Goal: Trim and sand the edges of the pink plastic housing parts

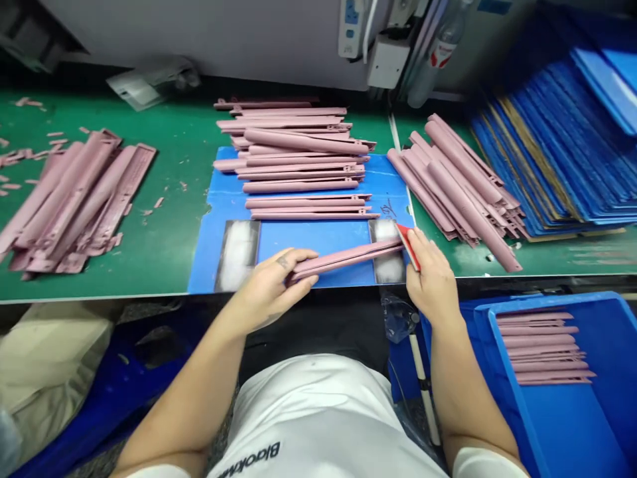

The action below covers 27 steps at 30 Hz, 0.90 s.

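Observation:
My left hand (279,284) is closed round the near-left end of a long pink plastic strip (348,257), which tilts up to the right above a blue sheet (313,240). In my right hand (432,275) is a small flat red piece (409,247), pinched against the strip's far right end; its exact kind is hard to make out. Beneath the strip's ends, two whitish pads (237,255) with dark edges lie on the sheet. Just beyond, a row of similar pink strips (303,186) lies side by side.
Loose piles of pink strips lie at left (74,199) and right (458,179) on the green table (169,245). Small pink scraps dot the left side. A stack of blue sheets (552,139) rises at right. Below it, a blue bin (572,425) holds several strips.

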### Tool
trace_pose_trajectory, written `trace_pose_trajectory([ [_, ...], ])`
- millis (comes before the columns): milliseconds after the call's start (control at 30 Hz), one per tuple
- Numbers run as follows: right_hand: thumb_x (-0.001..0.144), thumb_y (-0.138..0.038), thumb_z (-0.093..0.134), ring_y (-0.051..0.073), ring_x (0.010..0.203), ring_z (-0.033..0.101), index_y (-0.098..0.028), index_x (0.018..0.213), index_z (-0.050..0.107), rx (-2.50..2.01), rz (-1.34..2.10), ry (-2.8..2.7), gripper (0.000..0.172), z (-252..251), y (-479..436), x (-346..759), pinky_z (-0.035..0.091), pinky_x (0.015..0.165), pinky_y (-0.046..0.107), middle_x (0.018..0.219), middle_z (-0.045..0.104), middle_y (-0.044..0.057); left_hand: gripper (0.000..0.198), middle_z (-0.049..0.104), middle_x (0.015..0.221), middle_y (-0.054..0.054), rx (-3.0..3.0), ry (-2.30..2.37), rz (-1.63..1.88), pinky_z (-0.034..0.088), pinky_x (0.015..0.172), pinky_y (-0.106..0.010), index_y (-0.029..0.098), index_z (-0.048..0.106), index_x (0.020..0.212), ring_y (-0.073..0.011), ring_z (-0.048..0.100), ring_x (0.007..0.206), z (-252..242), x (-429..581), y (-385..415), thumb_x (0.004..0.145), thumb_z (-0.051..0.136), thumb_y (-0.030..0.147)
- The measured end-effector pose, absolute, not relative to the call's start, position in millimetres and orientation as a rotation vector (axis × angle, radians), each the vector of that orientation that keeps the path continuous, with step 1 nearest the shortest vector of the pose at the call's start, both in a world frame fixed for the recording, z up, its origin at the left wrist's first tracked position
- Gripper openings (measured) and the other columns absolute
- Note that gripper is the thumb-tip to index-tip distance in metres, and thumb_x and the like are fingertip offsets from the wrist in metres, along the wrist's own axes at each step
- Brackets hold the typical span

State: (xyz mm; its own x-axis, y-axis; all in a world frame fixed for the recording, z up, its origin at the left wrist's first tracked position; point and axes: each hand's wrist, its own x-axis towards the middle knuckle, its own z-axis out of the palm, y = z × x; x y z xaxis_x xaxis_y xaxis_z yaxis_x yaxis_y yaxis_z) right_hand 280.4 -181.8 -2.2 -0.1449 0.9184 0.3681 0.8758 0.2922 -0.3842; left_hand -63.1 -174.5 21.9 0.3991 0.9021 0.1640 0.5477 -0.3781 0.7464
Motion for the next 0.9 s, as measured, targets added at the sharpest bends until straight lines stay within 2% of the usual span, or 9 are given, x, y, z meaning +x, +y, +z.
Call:
trace_pose_trajectory([
  [100, 0.098, -0.009, 0.048, 0.035, 0.155, 0.050, -0.022, 0.170, 0.043, -1.587, 0.020, -2.095, 0.073, 8.4, -198.0, 233.3, 0.037, 0.130, 0.064, 0.166, 0.052, 0.016, 0.032, 0.078, 0.115, -0.008, 2.031, 1.192, 0.927, 0.060, 0.090, -0.029, 0.020, 0.069, 0.130, -0.0185, 0.075, 0.100, 20.0, -48.7, -185.9, 0.103, 0.066, 0.036],
  [200, 0.099, -0.010, 0.049, 0.032, 0.160, 0.043, -0.027, 0.175, 0.030, -1.228, 0.102, -2.217, 0.080, 22.0, -218.8, 190.3, 0.034, 0.134, 0.058, 0.171, 0.047, 0.012, 0.022, 0.080, 0.108, -0.008, 2.030, 1.113, 1.063, 0.060, 0.084, -0.028, 0.019, 0.073, 0.120, -0.0178, 0.075, 0.093, 23.8, -42.6, -195.5, 0.102, 0.066, 0.030],
  [300, 0.101, -0.012, 0.048, 0.029, 0.158, 0.046, -0.028, 0.170, 0.041, -1.134, 0.168, -2.237, 0.071, 19.8, -212.2, 193.8, 0.034, 0.134, 0.056, 0.167, 0.053, 0.010, 0.019, 0.079, 0.102, -0.007, 2.017, 1.132, 1.141, 0.059, 0.079, -0.028, 0.019, 0.074, 0.117, -0.0171, 0.074, 0.087, 27.4, -42.2, -202.1, 0.102, 0.067, 0.028],
  [400, 0.102, -0.011, 0.041, 0.030, 0.150, 0.057, -0.022, 0.161, 0.056, -1.439, 0.080, -2.081, 0.062, 12.8, -198.4, 221.1, 0.041, 0.129, 0.061, 0.155, 0.065, 0.014, 0.025, 0.079, 0.105, -0.007, 2.039, 1.176, 1.156, 0.058, 0.075, -0.027, 0.019, 0.071, 0.123, -0.0174, 0.074, 0.087, 27.9, -42.8, -205.8, 0.101, 0.069, 0.029],
  [467, 0.101, -0.011, 0.041, 0.029, 0.151, 0.056, -0.021, 0.162, 0.053, -1.460, 0.044, -2.087, 0.063, 15.3, -202.7, 223.7, 0.040, 0.129, 0.061, 0.154, 0.065, 0.015, 0.025, 0.077, 0.100, -0.006, 2.093, 1.136, 1.155, 0.057, 0.072, -0.027, 0.020, 0.068, 0.125, -0.0161, 0.072, 0.083, 27.7, -42.6, -208.1, 0.101, 0.069, 0.026],
  [533, 0.102, -0.014, 0.043, 0.026, 0.158, 0.046, -0.024, 0.169, 0.043, -1.228, 0.090, -2.243, 0.067, 20.6, -213.1, 214.0, 0.034, 0.134, 0.058, 0.163, 0.057, 0.011, 0.020, 0.073, 0.093, -0.004, 2.167, 1.054, 1.168, 0.055, 0.071, -0.026, 0.021, 0.068, 0.121, -0.0150, 0.068, 0.078, 27.8, -42.3, -210.4, 0.101, 0.066, 0.020],
  [600, 0.102, -0.017, 0.045, 0.025, 0.160, 0.043, -0.026, 0.170, 0.041, -1.032, 0.137, -2.345, 0.068, 21.4, -216.9, 209.0, 0.032, 0.135, 0.057, 0.166, 0.054, 0.009, 0.020, 0.072, 0.092, -0.003, 2.208, 1.035, 1.169, 0.055, 0.071, -0.026, 0.021, 0.068, 0.119, -0.0150, 0.068, 0.078, 27.9, -42.3, -211.9, 0.100, 0.066, 0.017],
  [767, 0.099, -0.010, 0.041, 0.028, 0.155, 0.051, -0.020, 0.165, 0.050, -1.627, 0.036, -2.081, 0.067, 1.2, -199.7, 241.9, 0.034, 0.132, 0.064, 0.159, 0.061, 0.014, 0.037, 0.075, 0.099, -0.003, 2.191, 1.115, 1.131, 0.057, 0.072, -0.028, 0.025, 0.065, 0.134, -0.0165, 0.070, 0.077, 26.8, -42.6, -211.7, 0.098, 0.072, 0.022],
  [900, 0.099, -0.011, 0.046, 0.027, 0.163, 0.038, -0.023, 0.170, 0.042, -1.331, 0.111, -2.253, 0.072, -8.1, -202.3, 245.6, 0.028, 0.136, 0.060, 0.169, 0.050, 0.010, 0.033, 0.077, 0.104, -0.003, 2.159, 1.178, 1.086, 0.058, 0.074, -0.030, 0.027, 0.068, 0.130, -0.0182, 0.073, 0.082, 24.1, -44.3, -213.0, 0.098, 0.072, 0.024],
])
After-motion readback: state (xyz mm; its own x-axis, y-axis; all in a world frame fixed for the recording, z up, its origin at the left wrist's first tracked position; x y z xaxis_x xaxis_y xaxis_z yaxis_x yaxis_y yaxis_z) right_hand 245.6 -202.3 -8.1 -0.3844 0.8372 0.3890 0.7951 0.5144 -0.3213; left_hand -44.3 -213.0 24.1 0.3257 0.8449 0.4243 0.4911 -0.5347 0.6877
